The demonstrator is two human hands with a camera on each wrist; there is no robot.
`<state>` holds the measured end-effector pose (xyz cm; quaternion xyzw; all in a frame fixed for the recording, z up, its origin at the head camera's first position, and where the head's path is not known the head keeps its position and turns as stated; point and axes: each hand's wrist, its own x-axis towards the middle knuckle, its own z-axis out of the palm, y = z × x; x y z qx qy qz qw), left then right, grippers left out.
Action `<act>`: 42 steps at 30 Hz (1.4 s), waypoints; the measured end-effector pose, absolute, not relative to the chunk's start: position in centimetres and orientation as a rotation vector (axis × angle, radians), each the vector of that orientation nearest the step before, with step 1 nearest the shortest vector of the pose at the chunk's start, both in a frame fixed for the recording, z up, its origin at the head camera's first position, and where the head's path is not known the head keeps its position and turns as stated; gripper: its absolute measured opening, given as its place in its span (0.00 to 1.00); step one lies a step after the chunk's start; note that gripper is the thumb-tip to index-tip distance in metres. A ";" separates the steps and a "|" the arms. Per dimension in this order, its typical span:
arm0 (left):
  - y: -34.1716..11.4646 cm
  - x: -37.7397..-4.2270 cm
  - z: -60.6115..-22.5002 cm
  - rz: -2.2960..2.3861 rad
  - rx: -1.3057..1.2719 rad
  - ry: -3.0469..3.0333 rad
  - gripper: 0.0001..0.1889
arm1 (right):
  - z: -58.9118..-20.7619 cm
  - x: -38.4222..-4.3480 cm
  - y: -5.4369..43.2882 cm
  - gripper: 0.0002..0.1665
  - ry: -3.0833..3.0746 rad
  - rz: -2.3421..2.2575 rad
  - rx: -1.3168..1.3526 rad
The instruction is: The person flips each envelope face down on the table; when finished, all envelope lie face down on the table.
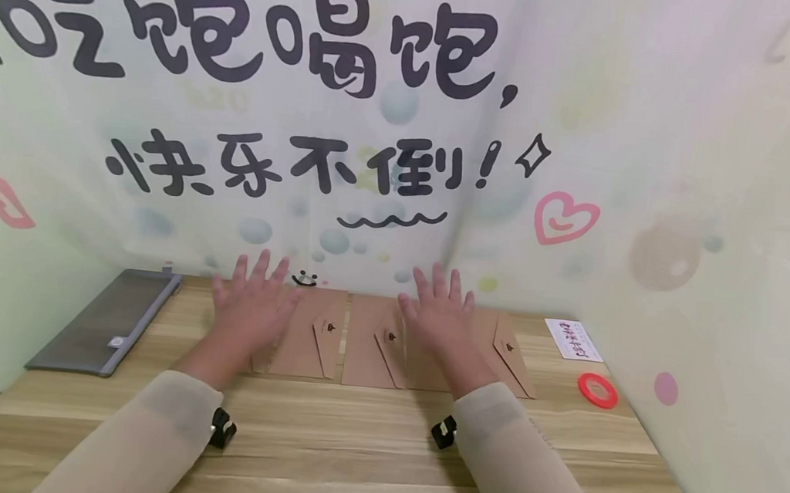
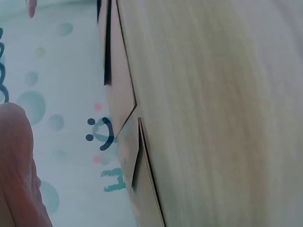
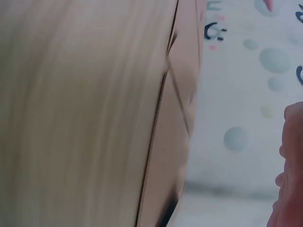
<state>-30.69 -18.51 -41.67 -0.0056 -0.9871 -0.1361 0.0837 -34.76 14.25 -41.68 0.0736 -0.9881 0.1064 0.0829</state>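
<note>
Several brown kraft-paper envelopes (image 1: pixel 366 349) lie side by side in a row along the back of the wooden table, with small dark marks near their slanted flaps. My left hand (image 1: pixel 251 309) is held over the left end of the row, fingers straight and spread. Over the right part of the row is my right hand (image 1: pixel 441 316), also with spread fingers. Neither hand holds anything. The left wrist view shows the left thumb (image 2: pixel 16 161) apart from the envelopes (image 2: pixel 125 85). The right wrist view likewise shows the right hand (image 3: pixel 291 175) raised off them.
A grey zip pouch (image 1: pixel 107 320) lies at the table's left back. On the right are a small white card (image 1: pixel 573 340) with writing and a red ring (image 1: pixel 597 390). A printed white cloth (image 1: pixel 404 131) hangs behind the wooden table (image 1: pixel 336 459).
</note>
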 end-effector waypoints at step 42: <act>-24.7 -27.6 -43.4 -1.132 0.304 -2.932 0.49 | -42.8 -28.2 -4.2 0.29 -2.763 1.648 0.660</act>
